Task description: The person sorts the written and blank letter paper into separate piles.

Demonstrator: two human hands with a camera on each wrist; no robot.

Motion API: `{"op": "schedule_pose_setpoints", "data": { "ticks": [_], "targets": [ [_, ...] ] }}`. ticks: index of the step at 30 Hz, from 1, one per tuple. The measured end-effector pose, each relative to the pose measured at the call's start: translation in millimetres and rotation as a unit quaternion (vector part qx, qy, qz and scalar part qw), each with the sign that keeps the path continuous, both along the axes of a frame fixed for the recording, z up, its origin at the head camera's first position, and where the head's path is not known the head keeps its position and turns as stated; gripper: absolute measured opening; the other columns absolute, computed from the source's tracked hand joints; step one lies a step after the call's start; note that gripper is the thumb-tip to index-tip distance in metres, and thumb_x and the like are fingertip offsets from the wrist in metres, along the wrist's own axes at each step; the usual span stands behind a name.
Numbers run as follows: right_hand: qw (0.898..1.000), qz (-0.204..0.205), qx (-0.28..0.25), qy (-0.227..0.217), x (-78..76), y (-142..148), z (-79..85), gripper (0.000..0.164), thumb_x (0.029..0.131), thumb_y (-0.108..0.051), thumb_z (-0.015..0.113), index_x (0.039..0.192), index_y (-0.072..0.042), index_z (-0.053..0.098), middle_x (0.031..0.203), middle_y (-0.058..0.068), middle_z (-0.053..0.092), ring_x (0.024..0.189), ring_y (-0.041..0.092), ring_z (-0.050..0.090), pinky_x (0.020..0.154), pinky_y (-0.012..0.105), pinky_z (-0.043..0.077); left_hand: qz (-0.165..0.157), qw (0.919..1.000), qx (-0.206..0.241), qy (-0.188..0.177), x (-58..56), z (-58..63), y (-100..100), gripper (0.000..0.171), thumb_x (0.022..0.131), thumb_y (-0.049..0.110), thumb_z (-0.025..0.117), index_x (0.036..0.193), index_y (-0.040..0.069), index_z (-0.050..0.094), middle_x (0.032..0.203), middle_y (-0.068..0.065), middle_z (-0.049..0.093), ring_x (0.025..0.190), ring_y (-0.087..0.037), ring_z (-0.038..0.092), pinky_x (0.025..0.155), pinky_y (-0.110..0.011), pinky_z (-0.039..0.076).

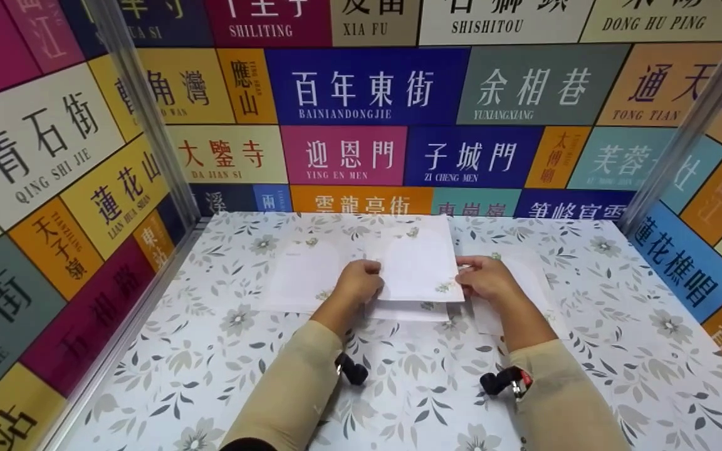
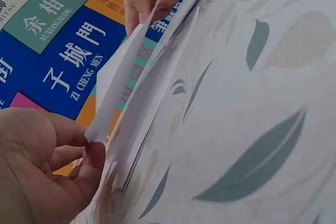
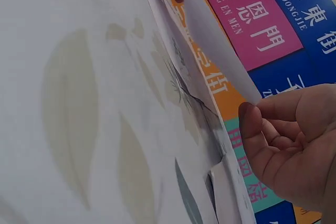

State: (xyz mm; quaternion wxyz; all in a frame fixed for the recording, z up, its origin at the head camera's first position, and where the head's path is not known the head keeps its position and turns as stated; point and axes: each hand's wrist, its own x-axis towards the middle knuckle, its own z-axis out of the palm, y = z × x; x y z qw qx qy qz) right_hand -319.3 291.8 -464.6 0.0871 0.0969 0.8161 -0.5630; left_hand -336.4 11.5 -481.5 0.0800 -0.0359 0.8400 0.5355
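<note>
A white sheet of letter paper (image 1: pixel 416 266) with small floral corner prints is held slightly above the table between both hands. My left hand (image 1: pixel 361 282) pinches its left edge between thumb and fingers. At the opposite edge, my right hand (image 1: pixel 485 277) pinches it too. In the left wrist view the raised sheet (image 2: pixel 118 80) is seen nearly edge-on, bowed between the hands. The right wrist view shows thumb and index finger of the right hand (image 3: pixel 294 145) on a corner of the paper (image 3: pixel 218 43). Beneath it lies another sheet (image 1: pixel 408 312), mostly covered.
A similar sheet (image 1: pixel 301 275) lies to the left, and another paper (image 1: pixel 527 275) lies right, partly behind the right forearm. The table (image 1: pixel 235 376) has a floral cover. Colourful sign-printed panels (image 1: pixel 367 88) stand behind and at both sides, with clear upright posts at the corners.
</note>
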Motion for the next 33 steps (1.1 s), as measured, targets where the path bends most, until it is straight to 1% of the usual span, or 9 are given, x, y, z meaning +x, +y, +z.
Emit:
{"op": "schedule_pose_setpoints", "data": {
  "ticks": [1,3,5,7,10,14,18,24,33],
  "targets": [
    [1.000,-0.001,-0.006,0.000,1.0,3.3,0.2,0.058,0.098,-0.003,0.068,0.155,-0.003,0.054,0.106,0.002,0.066,0.086,0.011,0.066,0.082,0.029,0.061,-0.002,1.0000,0.003,0.002,0.2,-0.4,3.4,0.053,0.089,0.000,0.066,0.141,0.010,0.070,0.136,-0.006,0.073,0.098,-0.023,0.069,0.067,-0.025,0.055],
    [1.000,-0.001,-0.008,-0.001,3.0,11.4,-0.1,0.060,0.098,-0.002,0.068,0.156,-0.003,0.052,0.106,0.002,0.066,0.086,0.010,0.066,0.082,0.028,0.061,-0.007,0.9999,0.006,0.012,0.8,-0.7,10.6,0.055,0.087,0.000,0.065,0.141,0.011,0.070,0.139,-0.005,0.073,0.104,-0.022,0.069,0.071,-0.024,0.054],
    [1.000,0.000,-0.005,-0.002,5.4,19.8,-0.3,0.062,0.098,-0.002,0.067,0.157,-0.003,0.050,0.108,0.002,0.065,0.087,0.009,0.066,0.081,0.026,0.061,-0.015,0.9994,0.011,0.028,1.6,-0.9,18.4,0.058,0.086,0.000,0.064,0.142,0.011,0.069,0.142,-0.004,0.072,0.117,-0.022,0.069,0.086,-0.025,0.057],
    [1.000,0.001,-0.004,-0.002,8.2,28.9,-0.5,0.063,0.098,-0.001,0.066,0.159,-0.003,0.048,0.110,0.002,0.064,0.087,0.009,0.065,0.080,0.024,0.061,-0.024,0.9986,0.024,0.042,3.3,-0.4,26.4,0.059,0.085,0.001,0.063,0.144,0.008,0.067,0.144,-0.006,0.071,0.130,-0.021,0.063,0.106,-0.027,0.053],
    [1.000,0.001,-0.004,-0.001,13.0,43.2,-0.3,0.066,0.098,0.001,0.066,0.161,-0.004,0.046,0.109,0.001,0.064,0.085,0.008,0.065,0.078,0.023,0.060,-0.038,0.9971,0.046,0.047,5.5,0.2,39.1,0.062,0.085,0.000,0.062,0.146,0.006,0.065,0.146,-0.010,0.069,0.136,-0.026,0.063,0.117,-0.034,0.051],
    [1.000,-0.004,-0.021,0.001,21.6,61.9,0.1,0.067,0.099,0.003,0.064,0.163,-0.003,0.042,0.103,-0.001,0.065,0.083,0.008,0.065,0.079,0.023,0.061,-0.046,0.9967,0.059,0.031,9.1,1.2,56.8,0.065,0.084,-0.003,0.064,0.148,0.007,0.063,0.149,-0.010,0.067,0.136,-0.027,0.063,0.116,-0.035,0.053],
    [0.999,-0.008,-0.039,0.007,29.2,80.9,0.1,0.068,0.100,0.004,0.063,0.163,0.000,0.039,0.097,-0.004,0.064,0.082,0.006,0.066,0.079,0.023,0.062,-0.049,0.9967,0.062,0.018,12.4,2.5,75.6,0.066,0.084,-0.004,0.065,0.148,0.010,0.063,0.150,-0.007,0.067,0.141,-0.027,0.060,0.122,-0.036,0.048],
    [1.000,-0.009,-0.028,-0.003,36.3,110.4,2.0,0.069,0.100,0.002,0.064,0.164,0.000,0.037,0.097,-0.008,0.064,0.084,0.005,0.065,0.080,0.022,0.061,-0.061,0.9951,0.076,0.018,16.9,2.6,103.0,0.065,0.084,-0.004,0.066,0.147,0.014,0.066,0.148,-0.006,0.068,0.143,-0.027,0.058,0.123,-0.037,0.046],
    [0.999,0.000,-0.022,-0.030,48.7,156.7,6.9,0.070,0.104,-0.003,0.062,0.166,0.000,0.031,0.100,-0.007,0.067,0.088,0.007,0.069,0.082,0.025,0.062,-0.073,0.9890,0.127,0.017,28.8,-3.2,140.7,0.060,0.085,-0.006,0.068,0.142,0.013,0.069,0.142,-0.006,0.070,0.118,-0.020,0.067,0.104,-0.035,0.058]
  ]
}}
